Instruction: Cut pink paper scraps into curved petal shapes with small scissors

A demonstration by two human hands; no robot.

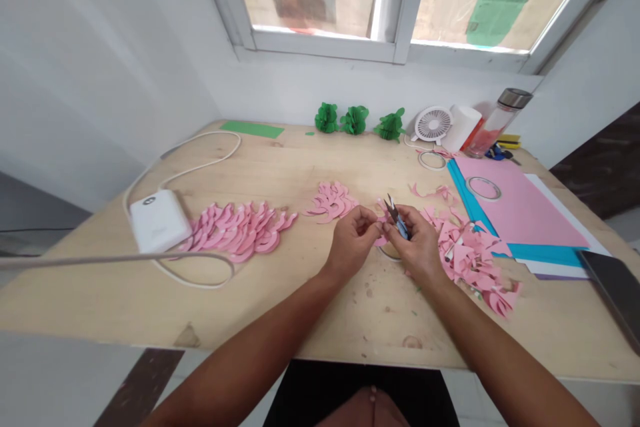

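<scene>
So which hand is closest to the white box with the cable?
Left. The left hand is right of the white box; the right hand, with the scissors, is farther right.

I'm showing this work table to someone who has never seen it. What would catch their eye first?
Probably the pink paper: curved cut pieces fanned out on the left, and a jumbled heap of scraps beside the right forearm. Between them, the right hand holds small scissors close to the left hand. Farther back, three bright green paper shapes stand out against the white wall below the window.
</scene>
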